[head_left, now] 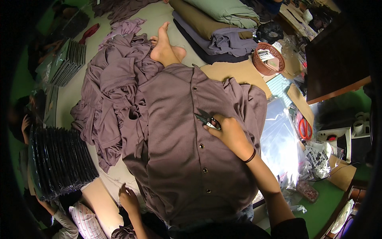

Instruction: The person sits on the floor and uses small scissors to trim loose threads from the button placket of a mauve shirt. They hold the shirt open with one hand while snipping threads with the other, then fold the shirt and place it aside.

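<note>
A mauve-brown ribbed shirt [171, 119] with a row of dark snap-like buttons is spread across my lap. My right hand [230, 133] is closed around small thread snips [207, 120], whose dark blades lie over the shirt's front placket between two buttons. Off the shirt's lower left side, my left hand [129, 199] is raised by the pale tabletop. Its fingers are bent and a little apart, and I see nothing held in them. Bare feet [167, 46] stick out past the shirt's far edge.
A heap of mauve garments [107, 83] lies left of the shirt. Bagged dark packs [59, 163] are stacked nearer left. Folded fabrics [219, 32] lie at the back. To the right are a brown basket [268, 59], clear plastic bags [278, 143] and red-handled scissors [305, 129]. Other people sit at far left.
</note>
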{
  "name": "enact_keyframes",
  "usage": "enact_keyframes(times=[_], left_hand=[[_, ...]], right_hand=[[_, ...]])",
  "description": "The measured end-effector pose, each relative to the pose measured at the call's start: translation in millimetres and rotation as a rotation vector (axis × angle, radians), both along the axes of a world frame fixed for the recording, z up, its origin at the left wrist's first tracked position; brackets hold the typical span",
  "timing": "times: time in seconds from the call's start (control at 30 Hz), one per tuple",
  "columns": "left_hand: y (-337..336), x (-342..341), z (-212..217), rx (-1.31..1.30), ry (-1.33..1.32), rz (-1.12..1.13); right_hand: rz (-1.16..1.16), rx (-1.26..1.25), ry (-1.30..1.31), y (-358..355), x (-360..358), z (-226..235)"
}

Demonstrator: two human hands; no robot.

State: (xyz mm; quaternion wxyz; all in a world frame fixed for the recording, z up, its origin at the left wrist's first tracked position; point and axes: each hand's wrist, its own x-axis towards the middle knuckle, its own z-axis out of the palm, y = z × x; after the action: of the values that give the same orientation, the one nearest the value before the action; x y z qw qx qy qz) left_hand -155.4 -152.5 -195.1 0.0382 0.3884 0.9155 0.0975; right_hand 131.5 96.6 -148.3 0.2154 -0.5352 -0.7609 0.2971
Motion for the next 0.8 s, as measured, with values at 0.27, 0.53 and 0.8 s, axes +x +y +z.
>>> enact_keyframes(times=[0.27,0.53,0.8], left_hand=[[166,69,45,0.564,-0.447,-0.473],[224,143,33,0.422,-0.994,-0.442],[232,144,19,0.490,-0.958,-0.389]], right_hand=[[-0.052,0.045,-0.132,27,-2,8],[0.048,0.035,-0.169,7,1,5],[0.061,-0.019,-0.073,22,1,-2]])
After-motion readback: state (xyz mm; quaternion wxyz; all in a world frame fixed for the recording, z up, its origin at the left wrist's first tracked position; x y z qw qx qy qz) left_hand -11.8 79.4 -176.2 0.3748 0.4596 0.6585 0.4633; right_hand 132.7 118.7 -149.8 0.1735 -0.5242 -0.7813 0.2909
